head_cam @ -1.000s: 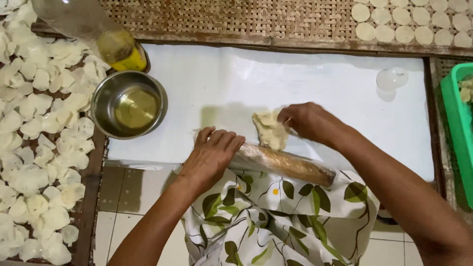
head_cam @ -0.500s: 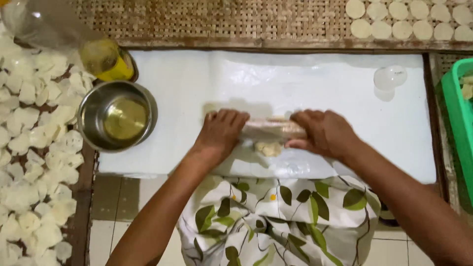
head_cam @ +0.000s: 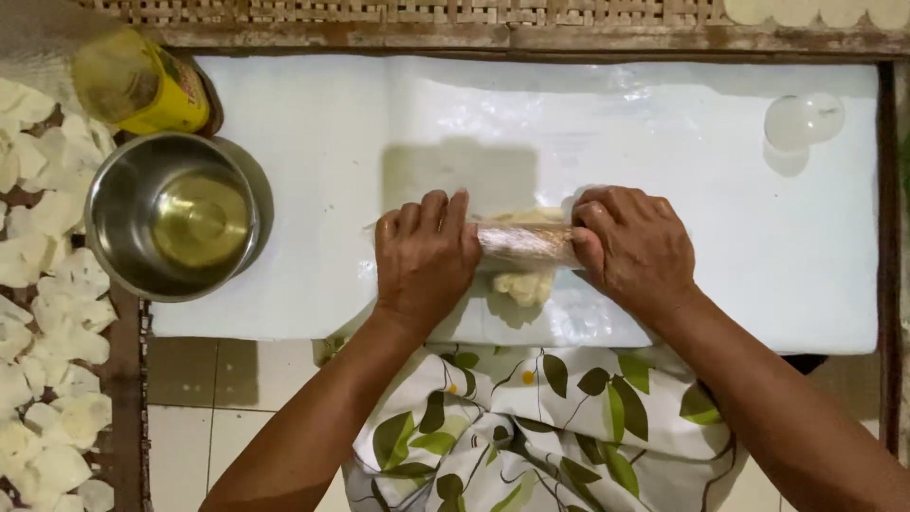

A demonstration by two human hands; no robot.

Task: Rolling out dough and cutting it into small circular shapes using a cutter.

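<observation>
Both hands lie palm-down on a rolling pin [head_cam: 524, 244] wrapped in clear film: the left hand [head_cam: 424, 256] covers its left end with fingers laid flat and pointing away from the person, and the right hand [head_cam: 633, 248] curls over its right end, so only the short middle stretch shows between them. Neither hand is clenched; each presses on top of the pin with the fingers loosely bent over it. Under that bare middle stretch lies a piece of pale dough [head_cam: 523, 283], showing on both sides of the pin, with its lumpy larger part on the near side and between the two wrists. Pin and dough rest on a white plastic-covered board [head_cam: 332, 123] set in a wooden frame. At the board's left edge stands a steel bowl [head_cam: 114, 199] holding yellowish oil, with a yellow oil bottle [head_cam: 142, 87] just behind it. Further left, thin white dough pieces [head_cam: 52, 313] lie spread out. Near the board's far right corner sits a small clear cup [head_cam: 803, 120]. A leaf-print cloth [head_cam: 531, 427] covers the person's lap.
</observation>
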